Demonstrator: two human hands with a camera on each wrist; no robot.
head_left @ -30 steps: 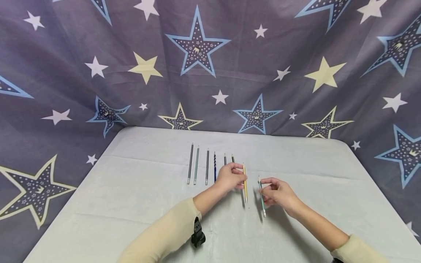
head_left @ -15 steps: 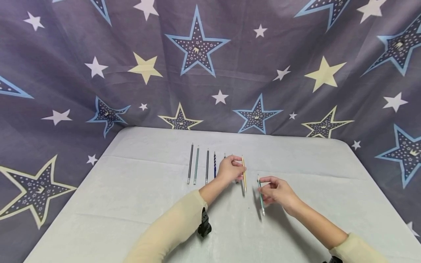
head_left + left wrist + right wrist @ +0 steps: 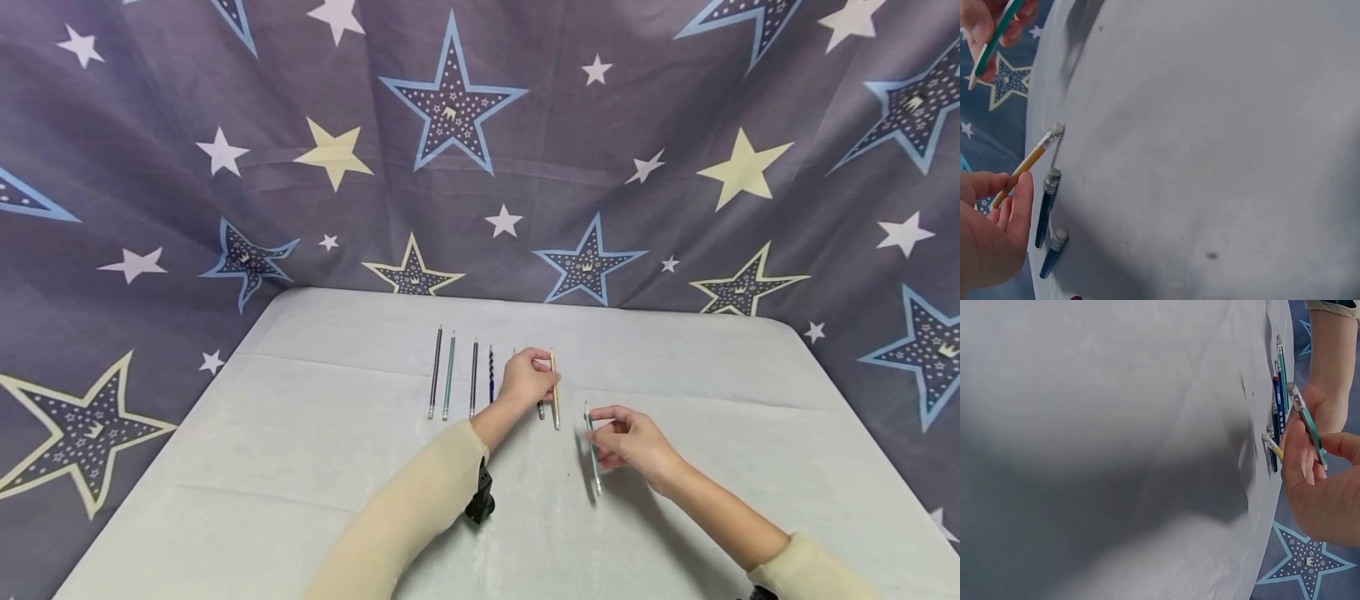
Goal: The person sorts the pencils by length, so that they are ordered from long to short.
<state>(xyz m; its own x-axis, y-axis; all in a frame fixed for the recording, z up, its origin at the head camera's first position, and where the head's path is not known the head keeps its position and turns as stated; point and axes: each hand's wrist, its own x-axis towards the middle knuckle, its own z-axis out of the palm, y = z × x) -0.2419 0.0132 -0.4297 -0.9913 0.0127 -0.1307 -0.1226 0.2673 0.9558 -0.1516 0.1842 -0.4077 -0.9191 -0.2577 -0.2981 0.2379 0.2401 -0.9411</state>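
Between thumb and fingers my left hand (image 3: 528, 377) pinches a yellow pencil (image 3: 556, 403), at the right end of a row of pencils. Its eraser end (image 3: 1055, 130) points toward me, close over the table. My right hand (image 3: 633, 442) pinches a green pencil (image 3: 593, 454), tip away from me and eraser end nearer, raised above its shadow. In the row lie a black pencil (image 3: 435, 375), a green pencil (image 3: 449, 377), another dark pencil (image 3: 474, 379) and a blue patterned pencil (image 3: 491, 375). Further dark pencils beside them are partly hidden by my left hand.
A light grey cloth covers the table (image 3: 300, 467), with faint creases. Behind it and at both sides hangs a dark curtain (image 3: 555, 150) printed with stars. A black wrist camera (image 3: 480, 497) sits on my left sleeve.
My left hand has carried the yellow pencil away from me and slightly left, bringing it alongside the row. My right hand has barely moved, still pinching the green pencil.
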